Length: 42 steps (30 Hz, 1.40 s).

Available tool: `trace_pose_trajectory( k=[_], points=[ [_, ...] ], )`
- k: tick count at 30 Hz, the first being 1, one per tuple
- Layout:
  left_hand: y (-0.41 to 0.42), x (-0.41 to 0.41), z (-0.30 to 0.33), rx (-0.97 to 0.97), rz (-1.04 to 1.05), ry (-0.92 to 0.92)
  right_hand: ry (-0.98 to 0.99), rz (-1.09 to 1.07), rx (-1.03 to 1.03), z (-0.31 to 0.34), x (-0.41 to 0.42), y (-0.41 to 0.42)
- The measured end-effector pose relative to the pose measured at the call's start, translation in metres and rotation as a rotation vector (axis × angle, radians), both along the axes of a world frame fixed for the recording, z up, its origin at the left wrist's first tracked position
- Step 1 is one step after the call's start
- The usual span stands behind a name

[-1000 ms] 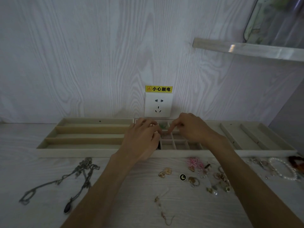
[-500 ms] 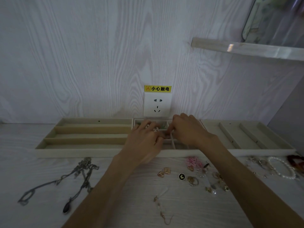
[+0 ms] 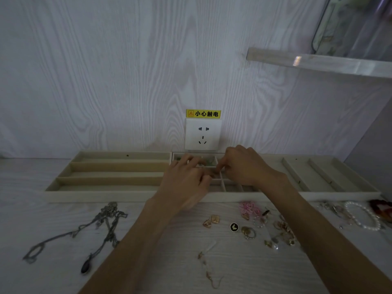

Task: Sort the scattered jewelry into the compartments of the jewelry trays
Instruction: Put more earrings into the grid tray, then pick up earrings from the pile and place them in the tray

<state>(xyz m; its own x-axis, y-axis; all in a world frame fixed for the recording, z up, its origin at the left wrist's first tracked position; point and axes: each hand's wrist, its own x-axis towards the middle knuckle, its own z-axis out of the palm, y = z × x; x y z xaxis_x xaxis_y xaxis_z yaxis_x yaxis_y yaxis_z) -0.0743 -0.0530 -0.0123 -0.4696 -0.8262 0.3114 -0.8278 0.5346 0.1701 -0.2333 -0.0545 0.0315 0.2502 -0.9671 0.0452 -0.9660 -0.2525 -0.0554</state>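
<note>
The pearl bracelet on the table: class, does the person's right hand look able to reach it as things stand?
Probably yes. The pearl bracelet lies in the open on the table, on the right hand's own side, with nothing over it. That hand is busy over the middle tray, so it would have to draw back first.

You're looking at cream trays (image 3: 110, 196) against a white wood-grain wall (image 3: 106, 71), under a yellow warning label (image 3: 203, 113) with black characters. On the pale wood-grain table (image 3: 53, 276) lie a grey chain (image 3: 106, 221), pink beads (image 3: 249, 209) and a white pearl bracelet (image 3: 362, 217).
</note>
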Motion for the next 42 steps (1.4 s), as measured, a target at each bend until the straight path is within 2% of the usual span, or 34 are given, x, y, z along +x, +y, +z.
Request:
trace_pose_trajectory(
  k=[5, 10, 18, 23, 29, 33, 36, 42],
  points=[
    [0.000, 0.001, 0.000, -0.002, -0.007, -0.008, 0.027, 0.008, 0.031, 0.001, 0.001, -0.002],
    [-0.001, 0.003, 0.002, 0.010, 0.018, 0.040, -0.047, -0.028, -0.047, 0.000, -0.001, -0.004],
    [0.000, 0.003, -0.001, -0.009, 0.001, -0.014, 0.027, -0.010, 0.011, -0.001, 0.004, -0.002],
    [-0.002, 0.009, 0.008, 0.073, -0.015, 0.067, -0.124, -0.019, -0.040, 0.007, -0.005, 0.005],
    [0.021, 0.018, 0.020, 0.030, -0.029, 0.375, -0.391, -0.002, -0.031, 0.015, -0.031, 0.041],
    [0.054, 0.011, 0.015, 0.046, -0.032, 0.491, -0.507, -0.002, 0.010, 0.009, -0.050, 0.067],
    [0.065, 0.003, 0.007, 0.038, -0.059, 0.484, -0.543, 0.009, 0.084, -0.001, -0.059, 0.079],
    [0.068, 0.004, -0.001, 0.101, -0.146, 0.370, -0.694, -0.041, 0.079, -0.025, -0.073, 0.089]
  ],
)
